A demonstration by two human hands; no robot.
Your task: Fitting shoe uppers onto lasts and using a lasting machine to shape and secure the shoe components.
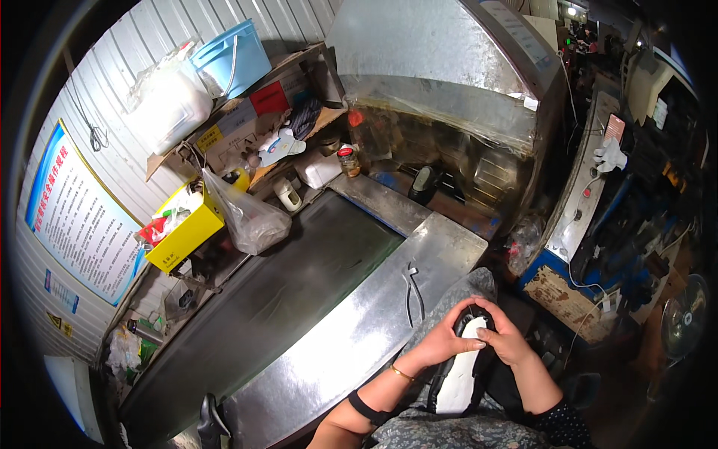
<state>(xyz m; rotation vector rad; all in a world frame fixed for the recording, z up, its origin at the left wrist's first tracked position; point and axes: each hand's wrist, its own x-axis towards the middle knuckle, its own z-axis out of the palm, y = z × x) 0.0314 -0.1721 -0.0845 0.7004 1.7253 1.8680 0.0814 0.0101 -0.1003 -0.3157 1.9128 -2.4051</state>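
Note:
Over my lap, both hands hold a black shoe upper (pixel 458 378), its long white underside turned up. My left hand (pixel 449 338) is wrapped round one side near the toe, its thumb lying on the white surface. My right hand (pixel 507 335) grips the opposite side, thumb pressed close to the left one. Fingers of both hands curl round the far end and are partly hidden. A pair of metal pincers (pixel 413 295) lies on the shiny metal ledge (pixel 351 322) left of my hands.
A dark conveyor belt (pixel 299 284) runs beyond the ledge. One black shoe (pixel 213 425) stands at its near end, and another dark shoe (pixel 424 183) sits by the metal hood (pixel 434 52). A yellow box (pixel 187 232) and a clear plastic bag (pixel 250 221) are along the left wall.

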